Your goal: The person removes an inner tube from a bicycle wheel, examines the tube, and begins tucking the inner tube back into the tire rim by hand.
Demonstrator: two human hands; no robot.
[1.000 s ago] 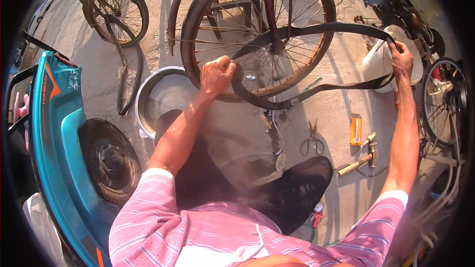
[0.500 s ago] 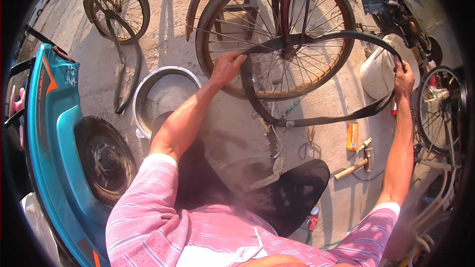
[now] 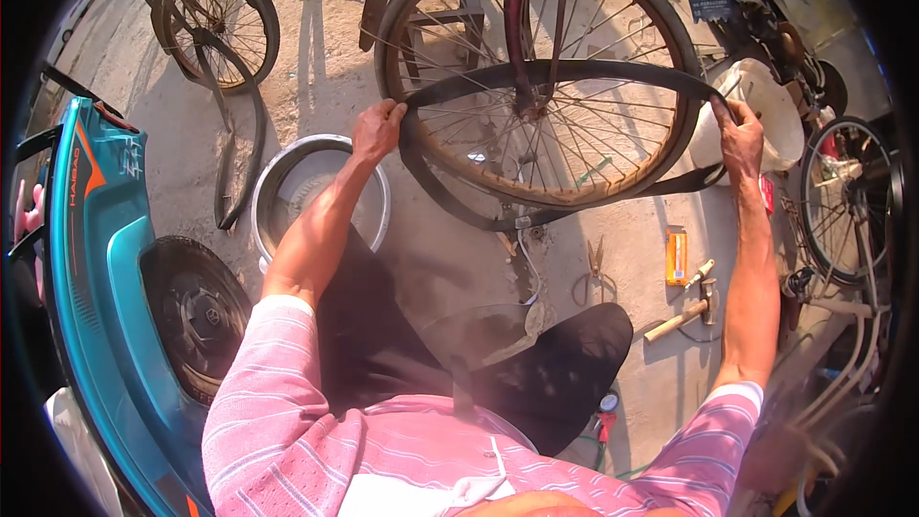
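A teal vehicle stands at the left, a spoked wheel far in the middle. A black rubber loop hangs just before the wheel; left of it sits a metal basin. Set wide apart, the left hand pinches the loop's left end, the right hand its right. Nearer, rightward, lie a hammer, scissors and an orange box.

black tube — striped pink shirt

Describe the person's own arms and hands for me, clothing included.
Pink knit sleeves with thin pale stripes end near the elbows, edged by white bands. Below them both forearms are bare. The left hand and right hand are ungloved.
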